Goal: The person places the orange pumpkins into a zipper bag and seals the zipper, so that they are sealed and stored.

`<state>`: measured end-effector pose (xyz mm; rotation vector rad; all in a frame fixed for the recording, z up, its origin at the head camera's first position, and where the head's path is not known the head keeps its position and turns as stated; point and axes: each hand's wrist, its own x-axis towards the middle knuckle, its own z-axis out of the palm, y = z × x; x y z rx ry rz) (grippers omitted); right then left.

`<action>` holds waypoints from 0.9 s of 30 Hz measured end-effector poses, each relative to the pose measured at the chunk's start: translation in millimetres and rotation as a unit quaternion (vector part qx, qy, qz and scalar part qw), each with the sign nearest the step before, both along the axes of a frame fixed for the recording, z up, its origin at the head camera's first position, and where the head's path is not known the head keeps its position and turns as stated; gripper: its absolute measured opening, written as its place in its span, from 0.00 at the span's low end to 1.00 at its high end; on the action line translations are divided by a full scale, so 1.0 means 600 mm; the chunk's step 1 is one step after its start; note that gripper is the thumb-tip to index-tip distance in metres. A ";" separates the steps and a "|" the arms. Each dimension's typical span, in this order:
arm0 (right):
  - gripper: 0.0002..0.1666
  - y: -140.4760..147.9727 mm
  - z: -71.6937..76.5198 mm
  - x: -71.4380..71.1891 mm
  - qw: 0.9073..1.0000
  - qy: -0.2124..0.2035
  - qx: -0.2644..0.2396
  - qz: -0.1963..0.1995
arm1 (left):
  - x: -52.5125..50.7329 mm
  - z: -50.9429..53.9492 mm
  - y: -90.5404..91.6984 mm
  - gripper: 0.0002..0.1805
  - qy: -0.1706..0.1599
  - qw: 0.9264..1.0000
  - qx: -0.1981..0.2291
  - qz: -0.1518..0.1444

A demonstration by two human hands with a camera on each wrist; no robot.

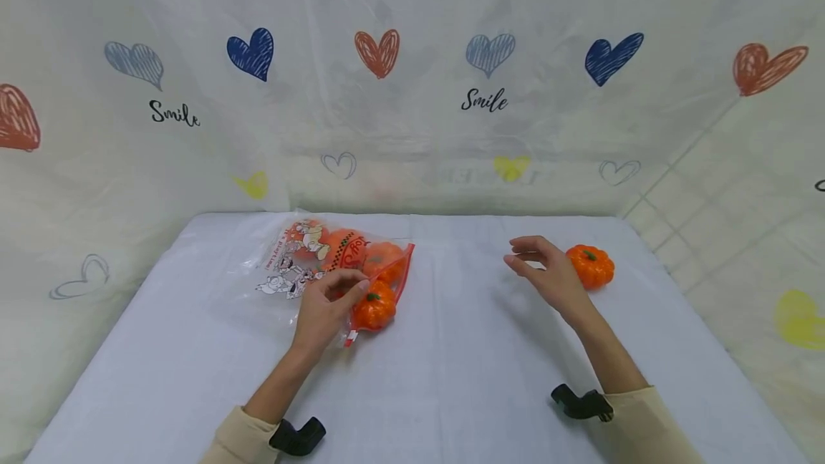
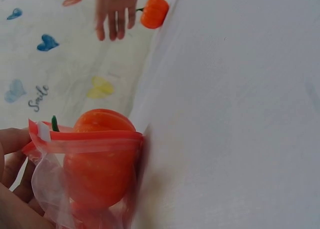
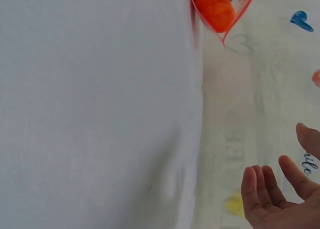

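A clear printed zip bag (image 1: 280, 274) with a red zip edge lies on the table's left half. Several small orange toy pumpkins are inside it, partly hidden by the print. My left hand (image 1: 329, 303) pinches the bag's edge near its mouth. One pumpkin (image 1: 374, 306) with a green stem sits at that mouth; in the left wrist view its top (image 2: 105, 120) shows above the red zip strip. My right hand (image 1: 551, 274) is raised over the table, fingers loosely bent and holding nothing. Just right of it rests a separate pumpkin (image 1: 591, 267).
A white cloth covers the table (image 1: 464, 364). Behind it hangs a pale curtain (image 1: 419, 120) printed with hearts and the word Smile. Black curved pieces (image 1: 298, 437) are worn at both wrists.
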<state>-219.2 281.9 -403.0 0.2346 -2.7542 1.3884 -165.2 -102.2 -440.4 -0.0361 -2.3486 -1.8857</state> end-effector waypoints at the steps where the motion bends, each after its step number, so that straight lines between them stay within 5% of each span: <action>1: 0.31 0.005 0.001 0.000 1.000 0.004 0.001 -0.006 | 0.000 0.000 0.000 0.14 0.000 1.000 0.000 -0.001; 10: 0.33 0.041 0.005 -0.002 0.997 0.045 -0.001 -0.063 | 0.000 0.000 0.001 0.14 0.003 1.000 0.003 -0.003; 20: 0.38 0.074 0.007 -0.004 0.993 0.037 0.038 -0.109 | 0.000 0.000 0.001 0.14 -0.001 1.000 0.004 0.002; 27: 0.37 0.096 0.010 -0.002 0.991 0.042 0.017 -0.129 | -0.001 -0.002 0.001 0.13 0.001 1.000 0.007 -0.001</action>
